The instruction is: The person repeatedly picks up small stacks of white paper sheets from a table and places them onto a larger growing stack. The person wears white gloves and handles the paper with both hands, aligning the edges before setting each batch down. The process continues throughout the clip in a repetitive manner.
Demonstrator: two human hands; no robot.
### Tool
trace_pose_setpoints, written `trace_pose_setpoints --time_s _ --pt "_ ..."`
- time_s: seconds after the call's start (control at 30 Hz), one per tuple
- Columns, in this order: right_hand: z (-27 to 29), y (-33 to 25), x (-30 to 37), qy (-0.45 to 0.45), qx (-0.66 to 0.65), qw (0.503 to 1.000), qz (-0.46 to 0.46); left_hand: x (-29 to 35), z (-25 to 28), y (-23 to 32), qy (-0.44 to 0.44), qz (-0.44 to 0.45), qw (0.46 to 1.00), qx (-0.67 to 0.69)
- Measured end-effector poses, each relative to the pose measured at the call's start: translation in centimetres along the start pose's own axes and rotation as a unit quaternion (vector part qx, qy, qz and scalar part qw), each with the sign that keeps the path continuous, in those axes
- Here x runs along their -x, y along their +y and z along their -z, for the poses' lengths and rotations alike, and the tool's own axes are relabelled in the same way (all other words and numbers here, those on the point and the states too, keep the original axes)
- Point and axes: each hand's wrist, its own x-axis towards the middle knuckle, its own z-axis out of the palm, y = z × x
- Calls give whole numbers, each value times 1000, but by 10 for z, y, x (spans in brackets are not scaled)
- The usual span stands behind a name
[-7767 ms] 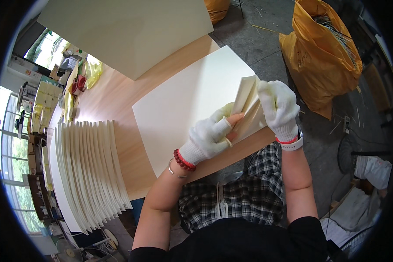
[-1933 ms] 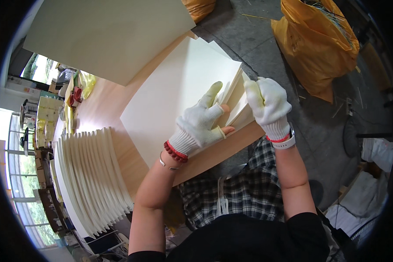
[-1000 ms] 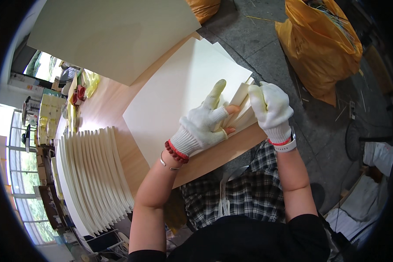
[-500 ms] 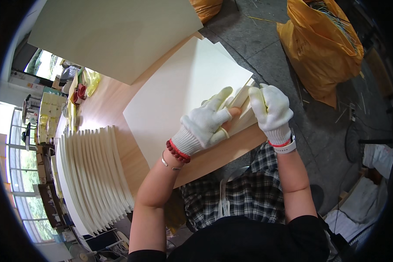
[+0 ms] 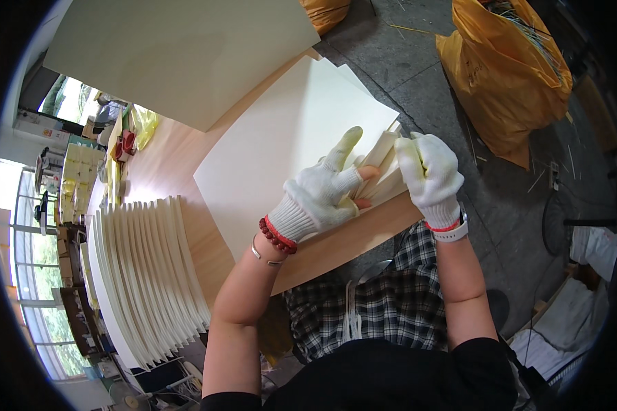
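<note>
White knit gloves cover both my hands. My left hand [image 5: 329,192] rests over the near right part of a stack of large white sheets [image 5: 267,130]. One gloved finger points away from me, and two bare fingertips stick out of the glove. Those fingers grip the lower end of a narrow cream strip [image 5: 378,149] lying at the sheets' right edge. Just right of the strip's upper end, my right hand [image 5: 428,168] is closed with its fingers curled inward. Whatever it pinches is hidden by the glove.
Left of the sheets stands a row of curved white slats [image 5: 147,274] on the wooden table [image 5: 178,164]. A big pale board [image 5: 185,55] lies at the far left. An orange sack [image 5: 500,82] of scraps sits on the dark floor [image 5: 418,75]. Red-handled tools [image 5: 125,145] lie beyond the slats.
My right hand has shifted slightly right and toward me, away from the left. More of the cream strip shows between the hands. My left hand has barely moved.
</note>
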Motion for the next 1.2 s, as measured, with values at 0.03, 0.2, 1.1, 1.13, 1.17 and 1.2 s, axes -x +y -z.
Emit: trace_pose_setpoints --time_s 0.03,0.2,1.1,1.13,1.17,1.2 --pt "2 -4 -2 -2 2 1000 -2 0 1 0 -5 1 1000 -1" --pt "3 -3 -2 -20 -46 999 -5 3 -4 -3 1 -20 999 -41" --pt "22 37 24 47 127 990 44 5 0 -6 23 -40 999 -29" --pt "33 23 2 -144 -172 955 -197 9 -5 -8 38 -44 998 -31" --pt "44 10 -24 -204 -332 783 -485 11 -8 -11 57 -57 996 -45" --pt "42 2 -38 -261 -394 658 -586 12 -11 -10 73 -54 995 -43"
